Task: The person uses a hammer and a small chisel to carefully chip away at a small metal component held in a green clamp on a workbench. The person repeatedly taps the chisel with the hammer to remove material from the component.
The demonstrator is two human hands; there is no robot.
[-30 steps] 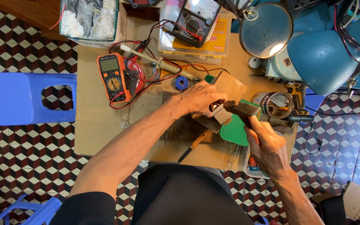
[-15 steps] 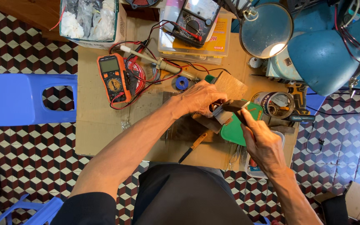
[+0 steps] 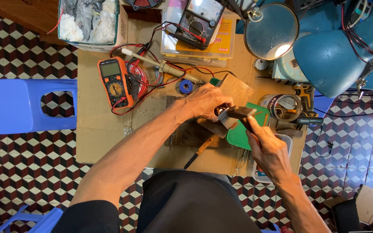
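Over a cardboard-covered worktable (image 3: 96, 129), both hands were seen from above, brought together near the table's right half. A small dark block-shaped part (image 3: 234, 115) was clamped by the left hand (image 3: 203, 101), whose fingers were curled down and closed round its near end. The part was held just above a green board (image 3: 249, 129) and a piece of brown wood (image 3: 236, 88), though whether it touched either could not be told. The right hand (image 3: 268, 149) was closed upon a thin dark tool, of which only a short length was shown near the fingertips; its tip was brought up against the underside of the held part.

An orange-handled screwdriver (image 3: 199, 152) was laid on the table just below the left wrist. An orange multimeter (image 3: 115, 82) was set well to the left, tangled in red and black leads, and a small blue roll (image 3: 185, 86) was placed between it and the hands. A second, darker meter (image 3: 197, 17) was rested on a yellow box at the far edge. A round tin (image 3: 285, 107) was stood just right of the green board, beneath a lit magnifier lamp (image 3: 270, 30) and a blue lamp shade (image 3: 337, 56). A blue plastic stool (image 3: 18, 105) was stood on the patterned floor to the left.
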